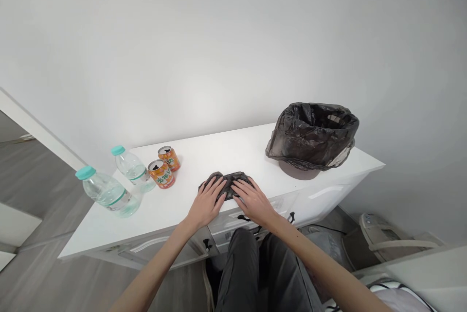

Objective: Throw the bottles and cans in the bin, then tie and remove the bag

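A small crumpled black plastic bag (229, 186) lies at the front edge of the white cabinet top. My left hand (207, 202) rests on its left part, with the fingers stretched out and a little apart. On its right part lies my right hand (253, 201), fingers likewise extended over the plastic. Both palms face down, and the hands do not touch each other. Part of the bag is hidden under my fingers.
A bin (299, 171) lined with a dark bin bag (310, 142) stands at the right. To the left are two orange drink cans (161, 174) (170, 158) and two clear bottles (109, 193) (134, 168) with turquoise caps. The cabinet top (219, 154) meets the wall behind.
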`<state>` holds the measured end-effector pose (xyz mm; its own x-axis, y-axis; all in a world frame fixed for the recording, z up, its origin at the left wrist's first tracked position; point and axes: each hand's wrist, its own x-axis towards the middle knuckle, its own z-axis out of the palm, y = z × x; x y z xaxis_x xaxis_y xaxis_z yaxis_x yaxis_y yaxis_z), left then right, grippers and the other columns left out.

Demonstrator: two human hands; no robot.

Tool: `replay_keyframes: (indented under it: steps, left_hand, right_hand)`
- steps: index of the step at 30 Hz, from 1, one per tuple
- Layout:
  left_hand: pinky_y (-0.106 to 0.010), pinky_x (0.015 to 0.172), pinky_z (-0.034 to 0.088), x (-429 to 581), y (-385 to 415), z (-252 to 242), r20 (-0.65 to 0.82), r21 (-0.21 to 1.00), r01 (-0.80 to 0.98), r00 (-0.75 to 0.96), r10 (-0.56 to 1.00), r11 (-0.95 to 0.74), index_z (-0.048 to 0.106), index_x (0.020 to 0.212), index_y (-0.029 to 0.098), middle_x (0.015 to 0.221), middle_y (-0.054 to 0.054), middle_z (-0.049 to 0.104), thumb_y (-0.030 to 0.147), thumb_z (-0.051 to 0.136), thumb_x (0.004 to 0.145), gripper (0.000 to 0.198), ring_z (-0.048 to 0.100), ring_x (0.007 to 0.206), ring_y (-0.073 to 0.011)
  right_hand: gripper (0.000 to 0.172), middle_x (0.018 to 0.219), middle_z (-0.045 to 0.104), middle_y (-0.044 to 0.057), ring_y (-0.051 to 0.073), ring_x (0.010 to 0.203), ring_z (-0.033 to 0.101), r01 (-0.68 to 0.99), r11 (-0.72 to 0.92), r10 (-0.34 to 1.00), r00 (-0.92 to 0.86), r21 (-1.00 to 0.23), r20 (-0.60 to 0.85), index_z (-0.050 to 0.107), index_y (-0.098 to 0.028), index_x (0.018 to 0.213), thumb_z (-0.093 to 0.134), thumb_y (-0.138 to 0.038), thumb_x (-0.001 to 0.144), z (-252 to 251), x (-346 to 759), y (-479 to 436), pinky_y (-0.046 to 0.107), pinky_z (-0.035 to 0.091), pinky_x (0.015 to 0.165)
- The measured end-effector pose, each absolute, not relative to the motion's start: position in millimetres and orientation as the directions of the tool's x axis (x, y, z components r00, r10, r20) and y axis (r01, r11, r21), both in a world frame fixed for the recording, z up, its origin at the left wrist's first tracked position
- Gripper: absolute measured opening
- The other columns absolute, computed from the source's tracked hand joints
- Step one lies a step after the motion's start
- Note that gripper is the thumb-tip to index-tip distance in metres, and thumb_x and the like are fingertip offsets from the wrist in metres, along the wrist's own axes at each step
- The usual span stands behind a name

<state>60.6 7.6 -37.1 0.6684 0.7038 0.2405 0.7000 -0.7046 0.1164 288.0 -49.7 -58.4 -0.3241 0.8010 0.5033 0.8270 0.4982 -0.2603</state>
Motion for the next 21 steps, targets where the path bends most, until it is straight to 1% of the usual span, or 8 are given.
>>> replay_keyframes:
  steps: [3,6,11,14,16,18,21]
  left_hand:
    - [-0.054,0.128,0.028,61,8,-38,0.265,0.113,0.694,0.668,0.695,-0.711,0.038,0.162,0.027,0.169,-0.007,0.038,0.044,0.035,0.11,0.055,0.029,0.16,-0.0249]
    - [-0.054,0.129,0.026,59,11,-40,0.271,0.092,0.686,0.68,0.681,-0.722,0.036,0.163,0.027,0.169,-0.006,0.038,0.043,0.035,0.111,0.055,0.028,0.16,-0.0245]
    - [-0.056,0.127,0.027,48,20,-47,0.228,0.054,0.715,0.67,0.706,-0.697,0.026,0.166,0.033,0.172,-0.003,0.031,0.046,0.032,0.111,0.057,0.024,0.161,-0.0261]
    - [-0.056,0.129,0.025,40,23,-49,0.224,0.043,0.726,0.662,0.715,-0.686,0.024,0.167,0.034,0.172,-0.001,0.031,0.045,0.03,0.111,0.057,0.025,0.161,-0.0256]
    - [-0.055,0.13,0.023,37,22,-49,0.236,0.039,0.724,0.664,0.71,-0.689,0.027,0.166,0.033,0.171,-0.001,0.032,0.044,0.03,0.111,0.057,0.026,0.161,-0.0256]
    - [-0.056,0.13,0.022,36,21,-47,0.258,0.039,0.717,0.666,0.7,-0.696,0.029,0.166,0.031,0.17,-0.002,0.034,0.042,0.031,0.111,0.056,0.025,0.161,-0.0263]
    - [-0.056,0.131,0.022,34,20,-45,0.292,0.069,0.697,0.67,0.683,-0.714,0.03,0.166,0.029,0.171,-0.003,0.033,0.039,0.033,0.11,0.056,0.022,0.162,-0.0262]
  right_hand:
    - [0.05,0.159,0.052,0.009,0.027,0.151,0.044,0.831,0.487,0.821,-0.33,-0.268,0.467,0.051,-0.02,0.156,0.036,-0.037,0.112,-64,290,-49,0.054,0.032,0.128]
    - [0.051,0.162,0.048,0.008,0.025,0.153,0.041,0.832,0.491,0.823,-0.347,-0.257,0.449,0.05,-0.018,0.157,0.034,-0.039,0.112,-64,292,-49,0.051,0.031,0.128]
    - [0.053,0.165,0.044,0.009,0.025,0.155,0.038,0.829,0.519,0.808,-0.396,-0.208,0.435,0.045,-0.018,0.16,0.036,-0.04,0.112,-61,301,-48,0.049,0.031,0.128]
    - [0.055,0.165,0.042,0.009,0.025,0.155,0.038,0.834,0.517,0.813,-0.409,-0.193,0.414,0.042,-0.017,0.161,0.035,-0.041,0.112,-62,306,-45,0.05,0.031,0.129]
    - [0.057,0.166,0.042,0.01,0.026,0.155,0.038,0.847,0.494,0.827,-0.387,-0.198,0.409,0.041,-0.014,0.161,0.035,-0.043,0.112,-64,302,-44,0.052,0.028,0.13]
    - [0.06,0.166,0.04,0.013,0.029,0.156,0.035,0.873,0.439,0.844,-0.321,-0.211,0.429,0.041,-0.013,0.161,0.037,-0.045,0.111,-66,288,-46,0.056,0.023,0.131]
    - [0.061,0.169,0.035,0.014,0.033,0.159,0.028,0.895,0.384,0.846,-0.242,-0.228,0.476,0.043,-0.015,0.161,0.04,-0.048,0.109,-65,256,-53,0.063,0.018,0.13]
